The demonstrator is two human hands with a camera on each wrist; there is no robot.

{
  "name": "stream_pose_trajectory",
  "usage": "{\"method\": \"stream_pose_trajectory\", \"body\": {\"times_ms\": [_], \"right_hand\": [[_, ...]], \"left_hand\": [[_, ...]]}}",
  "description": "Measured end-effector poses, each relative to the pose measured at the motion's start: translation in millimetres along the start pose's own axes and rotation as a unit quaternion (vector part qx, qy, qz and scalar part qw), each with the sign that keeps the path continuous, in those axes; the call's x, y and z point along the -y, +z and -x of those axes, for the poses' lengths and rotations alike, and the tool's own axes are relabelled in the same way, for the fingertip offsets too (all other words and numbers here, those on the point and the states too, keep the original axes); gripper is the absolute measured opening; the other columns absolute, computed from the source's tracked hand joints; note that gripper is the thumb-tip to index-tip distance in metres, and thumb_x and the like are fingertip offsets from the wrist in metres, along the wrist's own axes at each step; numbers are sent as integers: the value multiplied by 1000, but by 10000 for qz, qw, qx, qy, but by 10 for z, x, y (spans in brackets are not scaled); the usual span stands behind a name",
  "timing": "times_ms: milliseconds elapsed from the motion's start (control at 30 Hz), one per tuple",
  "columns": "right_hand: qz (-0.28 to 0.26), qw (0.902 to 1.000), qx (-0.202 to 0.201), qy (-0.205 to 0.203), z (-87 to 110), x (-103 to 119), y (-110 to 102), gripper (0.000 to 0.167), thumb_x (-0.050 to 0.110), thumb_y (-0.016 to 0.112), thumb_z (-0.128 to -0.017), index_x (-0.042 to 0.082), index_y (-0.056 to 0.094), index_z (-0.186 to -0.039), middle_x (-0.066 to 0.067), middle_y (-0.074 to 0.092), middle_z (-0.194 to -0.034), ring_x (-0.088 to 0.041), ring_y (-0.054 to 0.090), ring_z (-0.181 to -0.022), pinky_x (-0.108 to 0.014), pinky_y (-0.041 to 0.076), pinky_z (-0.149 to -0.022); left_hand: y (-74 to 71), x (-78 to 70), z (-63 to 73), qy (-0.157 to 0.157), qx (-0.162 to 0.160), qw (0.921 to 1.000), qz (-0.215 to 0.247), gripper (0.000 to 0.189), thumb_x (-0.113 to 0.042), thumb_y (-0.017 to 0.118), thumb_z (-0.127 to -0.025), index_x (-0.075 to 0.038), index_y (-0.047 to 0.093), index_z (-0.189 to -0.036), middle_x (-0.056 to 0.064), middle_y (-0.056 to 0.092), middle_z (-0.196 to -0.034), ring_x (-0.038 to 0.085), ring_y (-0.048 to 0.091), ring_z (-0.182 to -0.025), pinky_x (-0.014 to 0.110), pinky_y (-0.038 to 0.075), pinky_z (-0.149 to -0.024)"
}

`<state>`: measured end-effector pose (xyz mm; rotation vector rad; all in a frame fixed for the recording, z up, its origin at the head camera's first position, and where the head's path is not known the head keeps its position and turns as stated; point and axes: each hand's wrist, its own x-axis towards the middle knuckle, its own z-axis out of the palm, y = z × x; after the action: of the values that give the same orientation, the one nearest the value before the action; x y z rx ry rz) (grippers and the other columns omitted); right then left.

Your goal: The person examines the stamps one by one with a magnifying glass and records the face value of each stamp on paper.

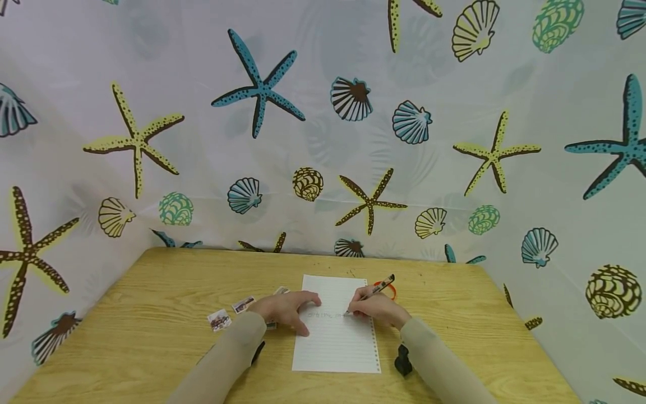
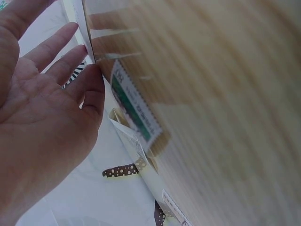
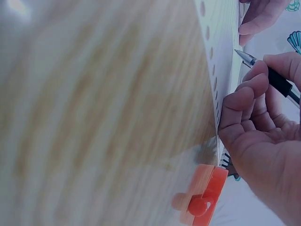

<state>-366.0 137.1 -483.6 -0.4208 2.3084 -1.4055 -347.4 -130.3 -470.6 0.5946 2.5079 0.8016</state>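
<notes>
A lined white sheet of paper [image 1: 335,348] with holes down its right edge lies on the table, a short line of handwriting across its middle. My right hand [image 1: 378,307] pinches a black-and-clear pen [image 3: 277,81], its tip at the end of the written line. The side of that hand rests by the sheet's right edge. With fingers spread, my left hand [image 1: 282,310] rests on the sheet's left edge. Near it lie several postage stamps, among them a green one [image 2: 134,106] partly under the hand and a pictured one [image 1: 219,320] farther left.
An orange-red object [image 3: 209,195] with a round knob lies just beyond my right hand; its kind is unclear. The wooden table [image 1: 166,292] meets a white shell-and-starfish cloth [image 1: 282,151] at the back and sides. Dark wrist gear [image 1: 402,360] sits beneath the right sleeve.
</notes>
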Motion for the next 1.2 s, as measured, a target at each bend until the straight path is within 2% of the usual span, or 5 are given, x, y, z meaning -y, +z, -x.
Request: {"method": "stream_pose_trajectory", "body": {"times_ms": [367,700,1200], "right_hand": [[180,9994,-123,253,-25,31,12,14,14,68,-87,12,59,-77,1,60,-72,-13,49,-66,-24,41,-64],[233,9992,-177,281,-46,0,4,14,15,69,-88,12,61,-77,2,62,-73,-13,50,-65,-24,42,-63],[182,9998,-16,44,-43,-25,-41,15,14,69,-87,13,61,-74,0,61,-69,-13,50,-63,-25,40,-61]], "left_hand": [[-7,-13,1,-101,-32,9999,-17,67,-21,86,-76,-22,55,-135,6,33,-159,30,27,-148,52,24,-118],[-4,-4,-8,-125,-1,9999,-18,66,-21,85,-76,-22,55,-135,7,33,-159,31,27,-148,53,24,-118],[17,-13,-43,-118,-91,9999,37,65,-19,85,-76,-23,55,-134,7,35,-158,32,29,-147,54,25,-117]]}}
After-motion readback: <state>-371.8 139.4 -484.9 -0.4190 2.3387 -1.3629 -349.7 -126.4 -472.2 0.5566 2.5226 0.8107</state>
